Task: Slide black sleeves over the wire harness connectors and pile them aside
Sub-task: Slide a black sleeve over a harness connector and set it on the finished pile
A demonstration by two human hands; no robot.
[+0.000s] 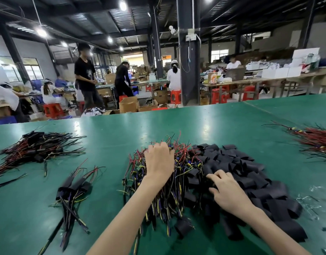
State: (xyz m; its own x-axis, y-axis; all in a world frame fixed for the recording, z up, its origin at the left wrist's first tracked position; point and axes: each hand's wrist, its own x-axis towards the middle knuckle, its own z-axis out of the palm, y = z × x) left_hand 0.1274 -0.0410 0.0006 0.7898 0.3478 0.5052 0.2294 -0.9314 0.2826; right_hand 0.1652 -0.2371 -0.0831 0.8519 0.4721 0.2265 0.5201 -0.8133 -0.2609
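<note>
Head view: the left grip (159, 162) lies knuckles-up on the far end of the heap of wire harnesses (169, 196) at the middle of the green surface (195, 126), fingers curled down among the wires; whether they hold one cannot be told. The right grip (227, 192) rests bent-fingered on the pile of black sleeves (254, 173) touching that heap's right side, its hold equally unclear. Sleeved harnesses (73, 188) lie apart to the left.
</note>
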